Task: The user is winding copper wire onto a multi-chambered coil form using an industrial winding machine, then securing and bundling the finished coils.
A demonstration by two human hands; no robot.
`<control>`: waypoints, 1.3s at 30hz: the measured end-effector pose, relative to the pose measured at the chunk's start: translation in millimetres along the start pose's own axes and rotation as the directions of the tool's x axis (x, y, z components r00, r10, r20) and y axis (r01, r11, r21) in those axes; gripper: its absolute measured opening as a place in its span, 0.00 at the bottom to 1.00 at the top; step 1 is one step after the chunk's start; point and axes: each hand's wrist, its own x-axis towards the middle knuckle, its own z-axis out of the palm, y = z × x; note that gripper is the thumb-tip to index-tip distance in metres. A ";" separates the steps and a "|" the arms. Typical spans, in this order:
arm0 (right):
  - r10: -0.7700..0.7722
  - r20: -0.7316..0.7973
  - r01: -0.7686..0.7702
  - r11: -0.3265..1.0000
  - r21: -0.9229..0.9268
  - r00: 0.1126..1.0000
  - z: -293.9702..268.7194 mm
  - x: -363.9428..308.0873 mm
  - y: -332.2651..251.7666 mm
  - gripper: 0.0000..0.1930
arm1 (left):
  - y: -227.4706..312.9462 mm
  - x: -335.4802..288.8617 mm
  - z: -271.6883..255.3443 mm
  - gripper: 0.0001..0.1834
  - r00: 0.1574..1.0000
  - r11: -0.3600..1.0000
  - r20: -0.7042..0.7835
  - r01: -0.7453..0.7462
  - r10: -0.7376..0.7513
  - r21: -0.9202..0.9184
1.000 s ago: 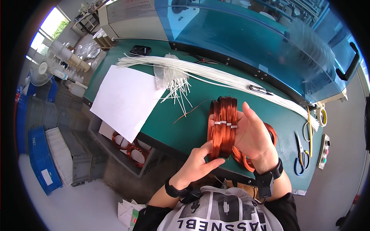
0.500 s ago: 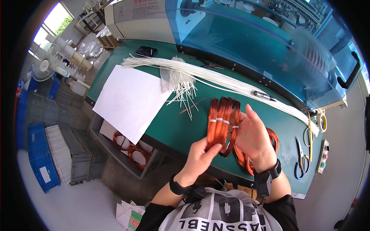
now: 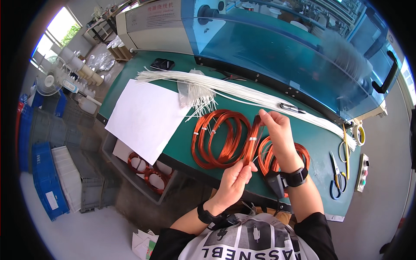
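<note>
My left hand (image 3: 235, 181) pinches the lower end of a copper wire coil (image 3: 250, 145) held edge-on, with a white tie round its middle. At its top end, the fingers of my right hand (image 3: 279, 132) are closed on the same coil. Spread out to the left of it are more orange-brown copper coils (image 3: 208, 158), overlapping like rings and bound with small white ties. Under my right wrist, another group of copper coils (image 3: 303, 151) lies on the green bench, partly hidden by my arm.
White sleeving strands (image 3: 242, 93) run across the green bench (image 3: 182, 149), beside a plastic bag of short pieces (image 3: 190, 86). A white sheet (image 3: 147, 117) lies left, scissors (image 3: 337, 177) right. Behind stands a machine with a blue cover (image 3: 277, 56). A grey bin (image 3: 162, 197) holds coils below.
The bunched coils have opened out, several now spreading to the left. My right hand has gone from open beside the bundle to closed on one coil's top end.
</note>
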 end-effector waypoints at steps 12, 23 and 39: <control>0.074 -0.021 -0.056 0.890 0.452 0.997 24.5 -43.1 6.7 0.52 | -6.7 -2.3 -10.2 0.16 0.971 0.999 0.235 0.042 -0.042 0.003; -0.081 -0.124 0.102 0.979 0.175 0.989 6.3 -79.6 30.8 0.46 | -17.6 -6.1 -5.1 0.17 0.988 0.970 -0.154 -0.047 0.010 -0.240; 0.055 -0.576 0.281 0.832 0.478 0.816 -59.8 -198.4 73.2 0.18 | -50.7 3.0 115.7 0.29 0.869 0.144 0.480 -0.494 0.118 0.858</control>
